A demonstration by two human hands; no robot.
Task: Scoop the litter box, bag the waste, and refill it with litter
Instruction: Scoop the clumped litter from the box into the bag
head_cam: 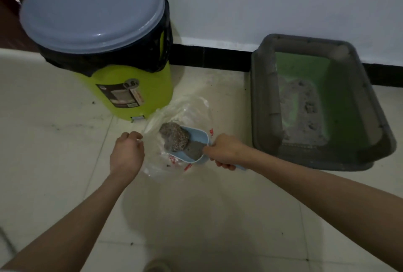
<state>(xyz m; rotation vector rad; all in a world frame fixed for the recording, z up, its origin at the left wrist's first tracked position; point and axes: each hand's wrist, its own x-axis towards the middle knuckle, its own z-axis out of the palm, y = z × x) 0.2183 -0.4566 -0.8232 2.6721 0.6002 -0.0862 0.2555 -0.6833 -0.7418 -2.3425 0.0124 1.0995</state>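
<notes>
Head view: person crouched over floor, both arms reaching to frame centre.
Scoop: pale blue scoop (197, 147), centre of frame, over the bag; stiff plastic, light on its own, front-heavy with its load.
Load: grey clump (173, 137) at the scoop's lip, loose litter behind it; looks crumbly, likely to shed if jolted.
Right hand (224, 151): fingers wrapped round the scoop handle, the sensible hold.
Bag: clear plastic bag (185, 110) lying on the floor, thin, limp, slippery; mouth needs holding open.
Left hand (127, 151): fingers curled, fingertips pinching the bag's left edge, as far as I can tell.
Litter box: grey tray (368, 97), right of frame, green inside, a little litter left.
Obstacles: green bin (139, 84) with grey lid, upper left, just beside the bag; wall behind.
</notes>
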